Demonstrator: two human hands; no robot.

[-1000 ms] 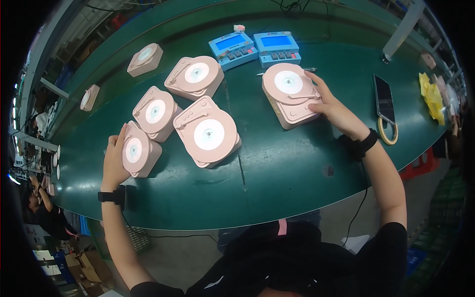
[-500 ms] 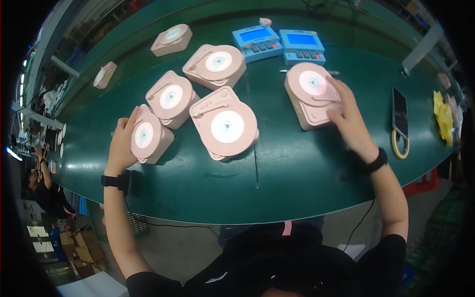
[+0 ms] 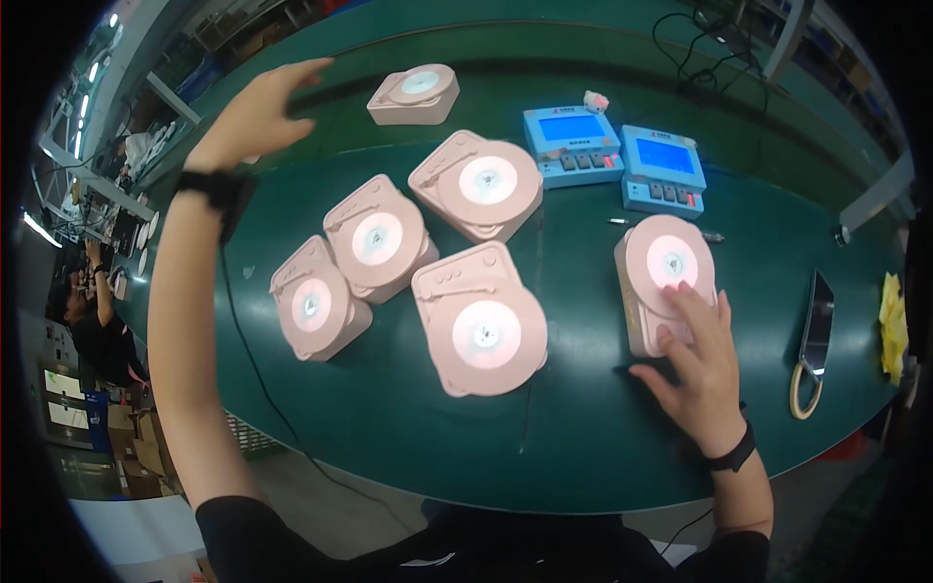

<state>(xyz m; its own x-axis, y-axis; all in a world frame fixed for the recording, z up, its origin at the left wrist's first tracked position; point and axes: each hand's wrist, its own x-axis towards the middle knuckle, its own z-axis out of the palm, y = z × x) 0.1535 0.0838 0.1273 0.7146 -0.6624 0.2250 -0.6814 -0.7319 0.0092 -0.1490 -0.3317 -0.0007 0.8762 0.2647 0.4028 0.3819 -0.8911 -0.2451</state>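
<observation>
— Left hand [image 3: 262,115] has come off the leftmost turntable [image 3: 313,301]; it's raised now, well left of and beyond the front turntable [image 3: 476,330]. Right hand [image 3: 705,389] has slid from the right turntable's side to its near end.

— Either one gripping?

— Left's let go, fingers apart, blurred. Right's spread, fingers over the top of the right turntable [image 3: 661,267], thumb off the side; whether they press, I can't tell. That turntable sits right of the front one, its near right corner covered.

— And the rest, biggest down?

— Green table [image 3: 408,437], partly hidden by the left forearm. Left of and behind the front turntable come the leftmost, a middle one [image 3: 379,238] and a back one [image 3: 476,185]; the far one [image 3: 416,95] stands well behind. Beyond it to the right, two blue boxes [image 3: 663,173] with lit screens.

— Smaller?

— Well right of it: phone [image 3: 818,325], yellow wrapper [image 3: 892,330] fading into the dark rim, tan ring [image 3: 796,391] at the phone's near end. Right and behind: pen [image 3: 714,237], its middle hidden by the right turntable, and a little white figure [image 3: 596,101].
</observation>
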